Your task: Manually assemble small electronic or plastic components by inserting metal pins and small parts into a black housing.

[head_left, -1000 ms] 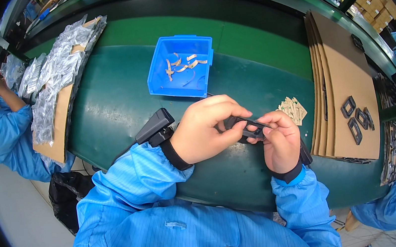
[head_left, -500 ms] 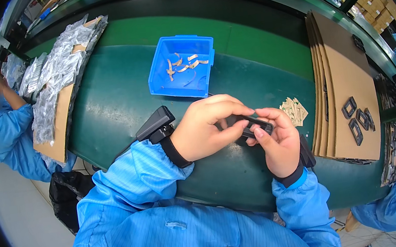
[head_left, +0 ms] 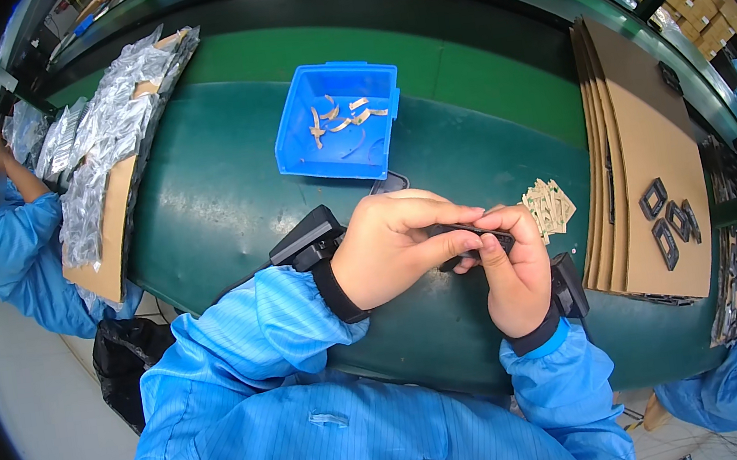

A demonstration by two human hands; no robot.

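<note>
My left hand [head_left: 393, 250] and my right hand [head_left: 519, 273] meet over the near middle of the table, both closed on one small black rectangular plastic frame [head_left: 504, 239]. Fingers and thumbs pinch it from both sides, and most of it is hidden behind them. The two thumb tips almost touch on its near side. Just right of my right fingers lies a pile of small beige strips [head_left: 549, 209]. A blue bin [head_left: 333, 174] stands beyond my left hand, holding several loose, curled beige strips [head_left: 360, 118].
At right, stacked cardboard sheets [head_left: 638, 120] carry several black frames [head_left: 654, 198]. Plastic-wrapped items cover a cardboard sheet [head_left: 120, 193] at left. A dark flat thing [head_left: 392, 182] lies against the bin's near side. Co-workers in blue sit left, right and across.
My left hand has shifted slightly right and my hands have drawn closer together around the black frame, covering more of it. The dark flat thing beside the bin has come into sight.
</note>
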